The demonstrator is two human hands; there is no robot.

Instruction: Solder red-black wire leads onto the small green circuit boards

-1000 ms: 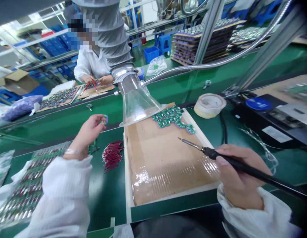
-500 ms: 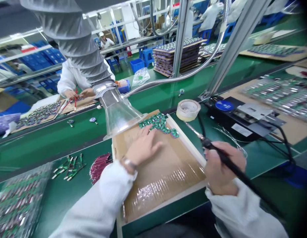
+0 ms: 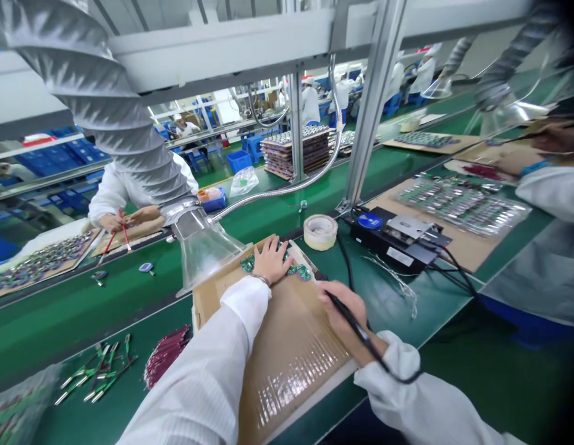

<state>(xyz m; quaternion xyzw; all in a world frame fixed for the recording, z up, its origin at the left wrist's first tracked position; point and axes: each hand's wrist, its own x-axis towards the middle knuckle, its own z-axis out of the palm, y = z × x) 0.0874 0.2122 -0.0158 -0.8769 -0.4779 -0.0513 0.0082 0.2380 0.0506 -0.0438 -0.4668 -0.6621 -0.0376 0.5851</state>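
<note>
My left hand (image 3: 270,261) lies with fingers spread over a cluster of small green circuit boards (image 3: 304,272), hiding many of them. They rest near the far end of a film-covered cardboard sheet (image 3: 291,346). To the right, my right hand (image 3: 346,312) is closed around a soldering iron (image 3: 354,322), whose black cord trails back over the wrist. The iron's tip is close to the sheet's right edge but hard to make out. A clear fume hood (image 3: 203,250) hangs just left of my left hand.
Dark red wires (image 3: 166,355) and metal-ended green parts (image 3: 99,374) lie at the left. A tape roll (image 3: 320,232) stands beyond my right hand, near a black device (image 3: 393,244). Opposite, a co-worker's hands (image 3: 126,219) hold red-handled tools; another person's sleeve (image 3: 553,191) shows at right.
My left hand has moved forward onto the circuit boards. My right hand has brought the soldering iron in toward the sheet's right edge. The view has tilted up and swung right.
</note>
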